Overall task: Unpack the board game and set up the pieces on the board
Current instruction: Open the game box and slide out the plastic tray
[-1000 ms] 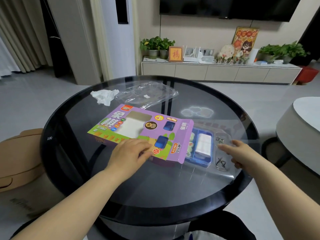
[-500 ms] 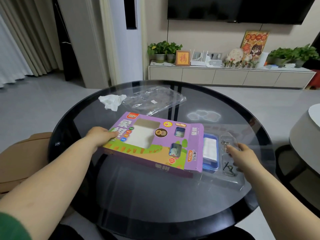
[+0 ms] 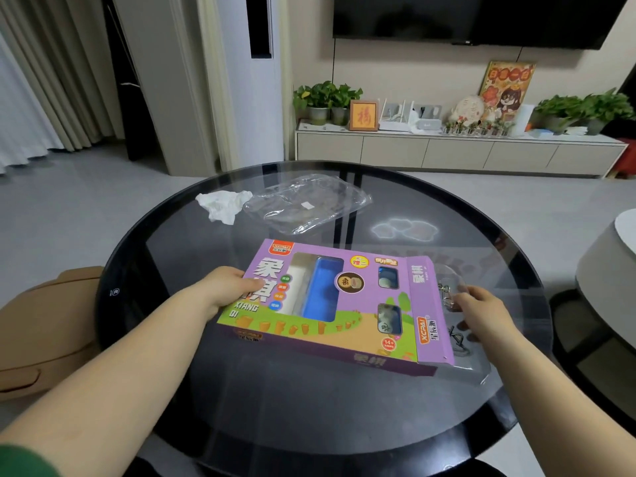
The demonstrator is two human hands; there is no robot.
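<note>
"Gripping the game box [image 3: 330,304] at its left end is my left hand [image 3: 223,290], fingers curled round the edge. The box is on the glass table [image 3: 309,425] and reaches from this grip across to my other one. Whether the left end is lifted, I cannot tell."

"How will it handle?"

"Light, I judge. It is thin cardboard and can bend, so I take it by the ends, not by the windows. The clear tray [image 3: 471,363] sticks out from its open right end. It looks thin, slippery and easy to crack. My right hand [image 3: 478,304] pinches that tray, thumb above, fingers below."

"And the arms?"

"Both forearms reach forward, almost straight. Far beyond the grips lie a clear plastic cover [image 3: 306,204] and, just beside it, a crumpled tissue [image 3: 225,204]."
</note>
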